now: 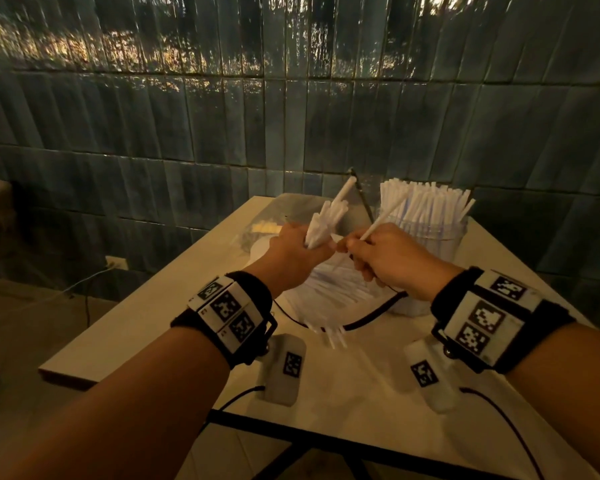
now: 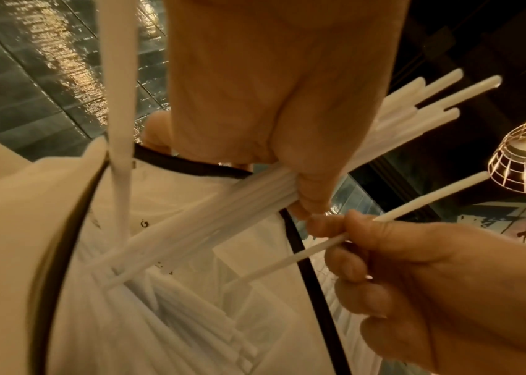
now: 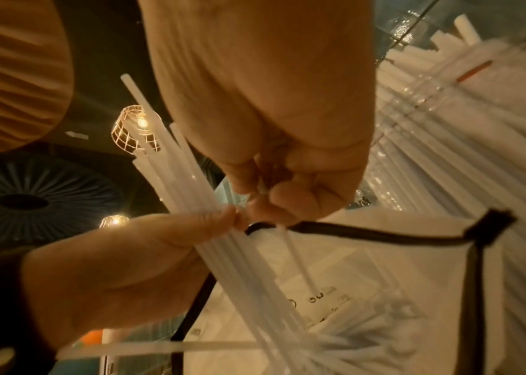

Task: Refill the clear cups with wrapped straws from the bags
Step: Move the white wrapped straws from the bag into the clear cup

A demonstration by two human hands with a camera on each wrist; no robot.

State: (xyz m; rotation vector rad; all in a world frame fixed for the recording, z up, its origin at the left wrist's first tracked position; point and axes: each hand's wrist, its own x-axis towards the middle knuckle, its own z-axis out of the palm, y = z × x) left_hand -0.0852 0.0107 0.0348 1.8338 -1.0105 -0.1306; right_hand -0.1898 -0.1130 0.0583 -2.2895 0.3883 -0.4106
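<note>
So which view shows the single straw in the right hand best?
Left wrist: the single straw shows nearly end to end, pinched by the right hand. Head view shows only its upper part above the fist; right wrist shows only a short lower part.

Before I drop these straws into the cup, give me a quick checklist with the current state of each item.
1. Left hand grips the bundle of straws: ok.
2. Right hand pinches a single straw: ok.
3. Bundle ends level: not ok, the tips stick out unevenly.
4. Room in the clear cup: cannot tell; it already looks densely packed.
5. Bag still holds straws for later: ok.
6. Cup standing upright on the table: ok.
</note>
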